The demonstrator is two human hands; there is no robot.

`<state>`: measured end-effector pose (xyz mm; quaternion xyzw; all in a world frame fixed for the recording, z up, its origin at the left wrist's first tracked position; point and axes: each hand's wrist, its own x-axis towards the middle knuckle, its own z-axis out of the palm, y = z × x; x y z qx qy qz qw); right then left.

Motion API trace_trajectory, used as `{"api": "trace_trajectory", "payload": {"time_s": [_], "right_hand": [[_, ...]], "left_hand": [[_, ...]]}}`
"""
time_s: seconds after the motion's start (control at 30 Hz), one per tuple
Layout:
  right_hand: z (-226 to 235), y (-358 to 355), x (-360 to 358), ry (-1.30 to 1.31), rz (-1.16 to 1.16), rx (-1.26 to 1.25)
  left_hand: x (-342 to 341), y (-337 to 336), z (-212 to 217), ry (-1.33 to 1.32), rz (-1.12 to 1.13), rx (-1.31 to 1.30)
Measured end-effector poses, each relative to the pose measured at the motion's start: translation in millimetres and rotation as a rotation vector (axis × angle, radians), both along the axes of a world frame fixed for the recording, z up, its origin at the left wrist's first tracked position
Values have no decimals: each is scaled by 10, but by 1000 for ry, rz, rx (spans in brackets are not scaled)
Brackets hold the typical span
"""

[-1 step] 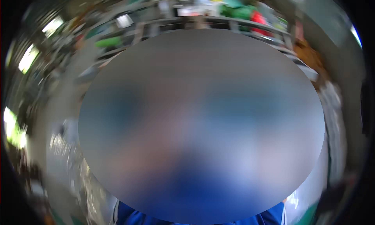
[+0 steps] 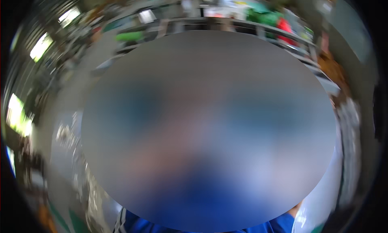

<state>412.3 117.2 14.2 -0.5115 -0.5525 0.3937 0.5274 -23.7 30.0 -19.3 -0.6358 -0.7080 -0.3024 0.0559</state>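
Observation:
A large blurred oval covers the middle of the head view, and my left hand and my right hand cannot be made out inside it. What they hold or touch is hidden. My blue sleeves with pale stripes show at the lower edge, the left sleeve (image 2: 131, 221) and the right sleeve (image 2: 283, 223). A bit of bare right arm (image 2: 296, 209) shows just above the right sleeve. Shiny clear plastic wrapping (image 2: 93, 194) lies to the left of the oval.
Beyond the oval stands a grey rack (image 2: 279, 30) with a green bundle (image 2: 264, 18) and a red item (image 2: 285, 30) on it. A light green object (image 2: 129, 36) sits farther left. Brown material (image 2: 332, 67) and a long whitish wrapped stack (image 2: 349, 148) line the right side.
The surroundings have shifted to the right in the picture, as my head turns left. A little more of my bare right arm shows. Any hand movement is hidden.

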Motion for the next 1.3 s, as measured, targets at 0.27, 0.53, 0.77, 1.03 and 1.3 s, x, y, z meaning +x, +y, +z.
{"api": "trace_trajectory", "payload": {"time_s": [0.27,0.53,0.77,1.03,1.3], "right_hand": [[-211,364,-69,125,29,10],[-823,1626,2976,-608,-317,200],[-1009,1893,2703,-824,-232,85],[-1007,1857,2153,-1207,-414,63],[-989,1888,1842,-1315,-473,86]], "left_hand": [[-193,-326,140,175,62,230],[-2061,-1697,90,267,914,-92],[-2929,-1860,14,251,896,26],[-2814,-1877,-122,199,1046,-316],[-2858,-1599,317,-112,1174,-710]]}}
